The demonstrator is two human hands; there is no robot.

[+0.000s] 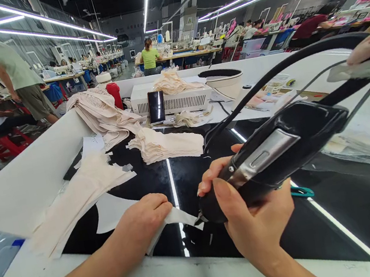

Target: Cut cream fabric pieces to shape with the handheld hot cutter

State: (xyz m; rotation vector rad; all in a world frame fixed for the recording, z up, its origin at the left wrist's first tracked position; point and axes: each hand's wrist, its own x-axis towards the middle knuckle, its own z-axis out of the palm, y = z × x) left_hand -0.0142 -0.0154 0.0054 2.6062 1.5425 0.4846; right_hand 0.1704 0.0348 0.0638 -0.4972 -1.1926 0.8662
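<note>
My right hand [258, 225] is wrapped round a black handheld power tool [277, 147] with a metal plate on its side and a thick cable. Its pointed metal tip [198, 219] touches, or is just above, the end of a narrow white fabric strip [183, 217]. My left hand [149, 221] lies closed over this strip, pressing it on the glossy black tabletop [218, 241]; its fingertips are hidden. Beyond my left wrist is a curved white piece [112, 211]. Left of it are long cream fabric pieces [77, 193]. A stack of cream pieces [172, 144] lies farther back.
A white box with vents [172, 100], a phone [156, 106], a red bottle [114, 96] and draped fabric [99, 110] stand at the back. A teal-handled tool [302, 191] lies right of my hand. The black cable [265, 69] arches overhead; white side boards [30, 181] edge the table.
</note>
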